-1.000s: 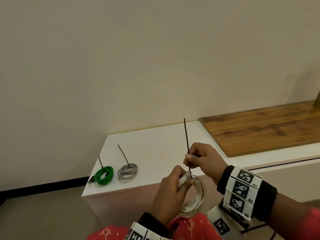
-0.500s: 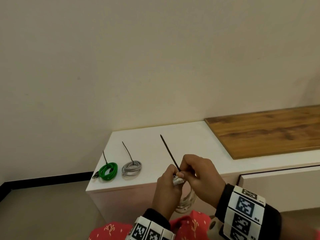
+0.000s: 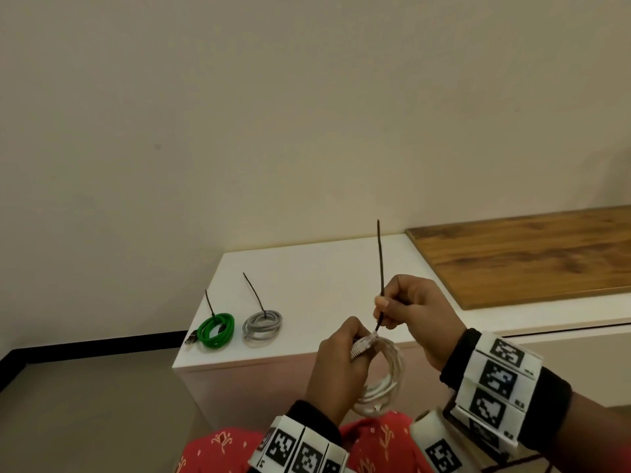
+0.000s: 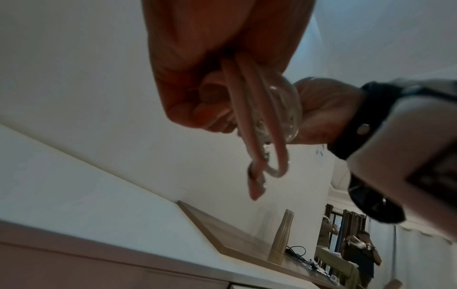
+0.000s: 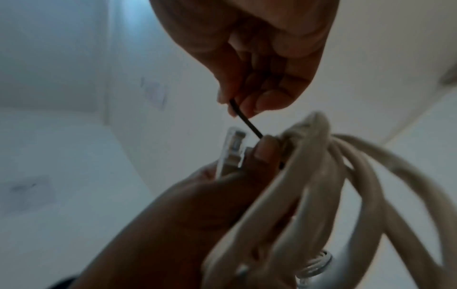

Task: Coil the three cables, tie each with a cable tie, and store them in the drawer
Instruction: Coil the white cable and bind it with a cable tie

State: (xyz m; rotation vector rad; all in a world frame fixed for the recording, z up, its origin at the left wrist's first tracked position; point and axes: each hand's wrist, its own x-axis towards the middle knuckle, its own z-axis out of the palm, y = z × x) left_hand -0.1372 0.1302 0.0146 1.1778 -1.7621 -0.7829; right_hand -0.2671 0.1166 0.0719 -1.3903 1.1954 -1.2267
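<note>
My left hand (image 3: 341,356) grips a coiled white cable (image 3: 384,380) in the air in front of the cabinet, its clear plug (image 5: 232,150) sticking out beside my thumb. My right hand (image 3: 406,308) pinches a black cable tie (image 3: 380,261) whose tail points up; its lower end meets the coil at my left thumb (image 5: 265,150). On the white cabinet top (image 3: 324,285) lie a green coiled cable (image 3: 216,331) and a grey coiled cable (image 3: 262,326), each with a black tie tail standing up. The white coil (image 4: 262,125) hangs from my left fist.
A wooden board (image 3: 526,254) lies on the cabinet to the right. A drawer front (image 3: 563,353) with a dark gap along its top sits below it. The grey floor (image 3: 85,404) lies left of the cabinet. A tan vase (image 4: 281,238) and people (image 4: 356,252) appear far off.
My right hand has risen from the coil, drawing the tie's tail upward; the tail now stands nearly upright instead of leaning left. The left hand keeps its hold on the coil.
</note>
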